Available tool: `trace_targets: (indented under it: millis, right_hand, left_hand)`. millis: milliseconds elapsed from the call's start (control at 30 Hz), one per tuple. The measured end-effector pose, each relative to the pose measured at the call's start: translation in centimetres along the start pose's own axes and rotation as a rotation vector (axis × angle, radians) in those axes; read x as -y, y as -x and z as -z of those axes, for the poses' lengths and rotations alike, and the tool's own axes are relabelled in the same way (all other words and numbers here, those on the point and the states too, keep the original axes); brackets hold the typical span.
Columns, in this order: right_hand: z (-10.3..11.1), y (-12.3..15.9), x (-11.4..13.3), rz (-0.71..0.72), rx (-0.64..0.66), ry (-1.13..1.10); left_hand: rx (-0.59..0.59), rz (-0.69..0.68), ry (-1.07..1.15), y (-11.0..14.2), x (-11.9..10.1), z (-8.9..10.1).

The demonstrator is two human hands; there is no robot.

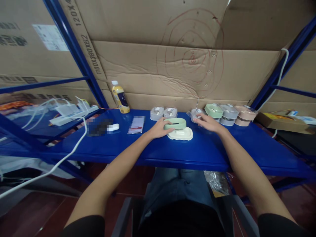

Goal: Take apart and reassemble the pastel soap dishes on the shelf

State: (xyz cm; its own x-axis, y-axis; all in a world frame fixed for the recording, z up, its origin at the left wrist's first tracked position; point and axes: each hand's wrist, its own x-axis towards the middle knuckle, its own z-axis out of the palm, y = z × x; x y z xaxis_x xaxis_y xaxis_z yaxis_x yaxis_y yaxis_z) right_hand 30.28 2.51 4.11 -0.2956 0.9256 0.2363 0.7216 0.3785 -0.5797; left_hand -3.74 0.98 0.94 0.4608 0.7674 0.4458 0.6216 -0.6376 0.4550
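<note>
My left hand (158, 128) is closed on the left end of a pale green oval ring-shaped piece (181, 124) with a dark slot in its middle. Just below that piece, a cream tray (181, 134) with a wavy rim lies on the blue table, partly covered by it. Farther right, my right hand (208, 122) has its thumb and fingers at the front right side of a small greyish box (195, 115) in clear plastic wrap. The fingers hide part of this box, and its details are blurred.
Two grey lidded boxes (163, 113) stand at the back. Green (214, 111), grey (228, 115) and pink (244, 115) boxes line the back right. A phone (136, 125), white case (113, 127) and yellow bottle (120, 98) are leftward. Blue posts (74, 42) frame the cardboard wall (138, 59).
</note>
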Motion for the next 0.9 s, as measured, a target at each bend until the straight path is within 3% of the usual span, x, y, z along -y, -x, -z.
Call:
trace_targets:
  millis: [133,267,400,567,700,900]
  right_hand:
    - [-0.1,0.1,0.4,-0.016,-0.006,-0.003]
    - [0.0,0.5,1.5,0.014,-0.043,0.011]
    - [-0.3,1.1,3.0,0.15,-0.026,-0.011]
    - [-1.6,1.3,4.5,0.352,0.058,-0.057]
    - [-2.7,1.3,5.2,0.422,0.12,-0.006]
    - [-3.4,1.2,5.4,0.459,0.136,0.025]
  left_hand:
    - [0.011,-0.121,0.062,0.3,-0.8,0.0]
    - [0.095,-0.201,0.094,0.7,-1.8,0.1]
    - [0.153,-0.17,0.1,0.8,-1.8,-0.4]
    - [0.081,-0.097,0.162,0.4,-1.6,-1.2]
    - [0.087,-0.038,0.231,0.5,-2.0,-1.6]
    - [0.101,-0.072,0.193,0.8,-2.5,-2.0]
